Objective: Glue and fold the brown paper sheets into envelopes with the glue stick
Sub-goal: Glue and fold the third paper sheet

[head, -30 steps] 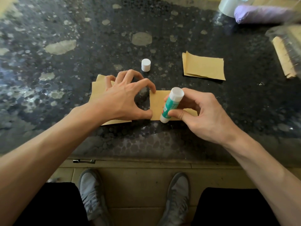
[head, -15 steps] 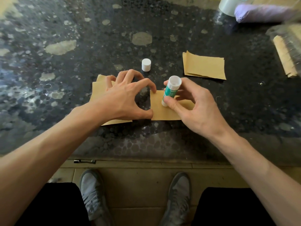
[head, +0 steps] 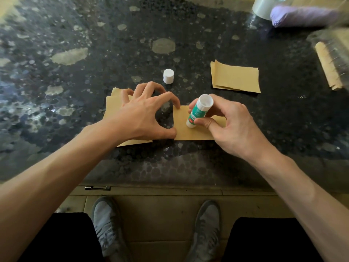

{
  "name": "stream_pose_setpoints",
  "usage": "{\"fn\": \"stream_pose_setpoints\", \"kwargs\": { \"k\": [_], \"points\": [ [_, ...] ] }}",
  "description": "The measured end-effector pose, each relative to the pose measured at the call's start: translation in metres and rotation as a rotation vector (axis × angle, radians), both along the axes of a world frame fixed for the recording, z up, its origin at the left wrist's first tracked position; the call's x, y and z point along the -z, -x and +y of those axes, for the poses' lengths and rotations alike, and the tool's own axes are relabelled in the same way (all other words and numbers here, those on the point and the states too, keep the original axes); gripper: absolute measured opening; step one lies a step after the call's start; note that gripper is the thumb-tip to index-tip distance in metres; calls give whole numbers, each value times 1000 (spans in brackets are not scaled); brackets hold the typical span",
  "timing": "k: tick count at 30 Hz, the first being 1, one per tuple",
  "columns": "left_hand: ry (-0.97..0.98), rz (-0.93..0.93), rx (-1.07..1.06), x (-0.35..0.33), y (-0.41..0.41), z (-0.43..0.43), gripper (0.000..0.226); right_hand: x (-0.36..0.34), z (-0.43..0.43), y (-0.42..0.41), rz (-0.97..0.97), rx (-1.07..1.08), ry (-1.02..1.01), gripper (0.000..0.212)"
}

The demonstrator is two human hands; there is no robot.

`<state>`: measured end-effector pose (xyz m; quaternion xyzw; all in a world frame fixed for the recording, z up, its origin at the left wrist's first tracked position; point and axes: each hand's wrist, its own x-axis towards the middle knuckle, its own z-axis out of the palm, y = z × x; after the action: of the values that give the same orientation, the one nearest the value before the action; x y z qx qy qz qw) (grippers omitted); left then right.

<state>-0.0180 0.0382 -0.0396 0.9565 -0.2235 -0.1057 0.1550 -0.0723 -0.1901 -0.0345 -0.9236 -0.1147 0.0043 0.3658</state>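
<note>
A brown paper sheet [head: 182,127] lies near the front edge of the dark speckled table [head: 75,35]. My right hand [head: 230,127] grips a green-and-white glue stick [head: 198,111], tilted, with its lower end down on that sheet. My left hand [head: 143,116] arches over the table, its forefinger and thumb tips pressing the sheet's left edge. Under the left hand lies a second pile of brown sheets [head: 113,104]. The glue stick's white cap [head: 168,76] stands upright behind the hands.
A stack of folded brown sheets [head: 235,77] lies at the back right. More brown paper [head: 327,69] sits at the right edge under clear plastic. A tape roll [head: 264,5] and a purple bundle [head: 302,16] are at the far right. My shoes [head: 105,220] show below the table's edge.
My right hand has slid the glue stick along the sheet, first away from me, then back a little toward me and to the right. The left hand has stayed in place.
</note>
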Motion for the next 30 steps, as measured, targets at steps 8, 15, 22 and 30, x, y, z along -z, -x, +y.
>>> {"fn": "stream_pose_setpoints", "kwargs": {
  "k": [8, 15, 22, 30],
  "points": [
    [-2, 4, -2, 0, 0, 0, 66, -1, -3, 9, -29, 53, 53, 42],
    [-4, 4, -8, 1, 0, -1, 67, -2, -4, 15, -41, 56, 70, 43],
    [-11, 17, -2, -1, 0, 0, 68, -2, -7, 21, -27, 6, 45, 45],
    [9, -7, -11, -1, 1, -1, 64, -7, -19, 21, 170, 42, -336, 31]
  ]
}}
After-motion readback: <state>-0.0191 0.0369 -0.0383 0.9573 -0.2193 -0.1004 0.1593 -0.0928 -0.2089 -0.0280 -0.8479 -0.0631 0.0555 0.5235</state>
